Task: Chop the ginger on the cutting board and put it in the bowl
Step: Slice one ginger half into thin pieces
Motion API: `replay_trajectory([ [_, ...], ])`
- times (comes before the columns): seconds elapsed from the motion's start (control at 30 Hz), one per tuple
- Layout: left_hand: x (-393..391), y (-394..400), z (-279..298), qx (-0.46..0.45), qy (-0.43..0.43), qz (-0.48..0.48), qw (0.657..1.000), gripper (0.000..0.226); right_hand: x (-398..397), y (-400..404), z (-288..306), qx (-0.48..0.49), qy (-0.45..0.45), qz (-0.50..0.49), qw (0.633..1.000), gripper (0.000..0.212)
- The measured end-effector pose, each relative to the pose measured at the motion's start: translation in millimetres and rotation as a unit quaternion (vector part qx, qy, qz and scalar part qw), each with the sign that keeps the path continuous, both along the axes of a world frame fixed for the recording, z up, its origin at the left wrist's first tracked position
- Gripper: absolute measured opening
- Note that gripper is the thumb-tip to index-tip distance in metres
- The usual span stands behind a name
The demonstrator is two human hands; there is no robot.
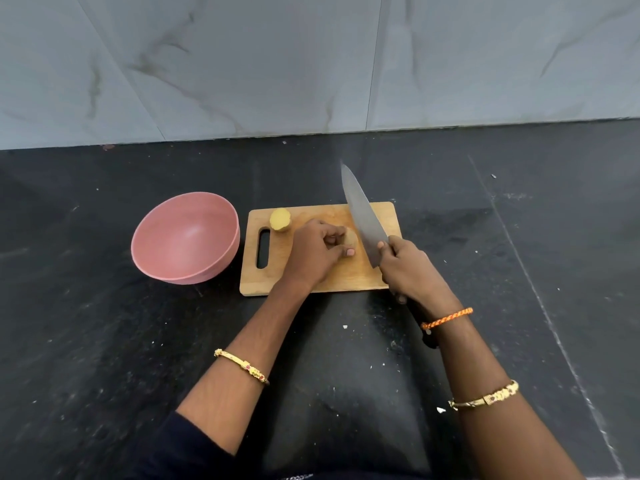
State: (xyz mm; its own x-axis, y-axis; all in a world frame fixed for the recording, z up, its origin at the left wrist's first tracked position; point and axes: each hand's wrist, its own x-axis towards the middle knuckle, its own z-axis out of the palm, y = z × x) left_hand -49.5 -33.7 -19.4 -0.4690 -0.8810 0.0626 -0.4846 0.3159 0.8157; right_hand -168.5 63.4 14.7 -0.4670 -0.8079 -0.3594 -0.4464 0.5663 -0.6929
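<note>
A wooden cutting board (346,278) lies on the dark counter. My left hand (320,252) presses a brownish piece of ginger (352,239) onto the board's middle. A second ginger piece (280,220), with its yellow cut face showing, rests at the board's far left corner near the handle slot. My right hand (410,268) grips the handle of a large knife (362,213), whose blade points away from me and is tilted just right of the held ginger. An empty pink bowl (185,237) stands to the left of the board.
The black stone counter (104,341) carries small white crumbs. A grey marble-look wall (311,64) rises behind it. Bangles circle both forearms, and an orange thread band is on my right wrist.
</note>
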Motion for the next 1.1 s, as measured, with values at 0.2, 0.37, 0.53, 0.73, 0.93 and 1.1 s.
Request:
replay_trajectory([
  [0.2,0,-1,0,0.007,0.006,-0.003,1.000,0.047,0,-5,2,0.020,-0.008,0.022,1.000,0.029],
  [0.37,0,0,-1,0.017,0.022,0.003,1.000,0.047,2,-9,2,0.022,0.045,0.054,0.997,0.024],
  [0.53,-1,1,-2,0.009,0.028,0.011,1.000,0.046,7,-9,7,0.050,0.080,0.074,0.993,0.029],
  [0.73,0,1,-2,-0.002,0.026,0.008,1.000,0.045,27,25,-7,0.054,0.071,0.043,0.995,0.018],
  [0.93,1,2,0,-0.008,0.019,-0.002,1.000,0.045,28,56,0,0.074,0.065,0.050,0.994,0.024],
  [1.1,1,2,-1,0.010,0.024,-0.001,1.000,0.046,19,65,13,0.059,0.061,0.041,0.996,0.026],
])
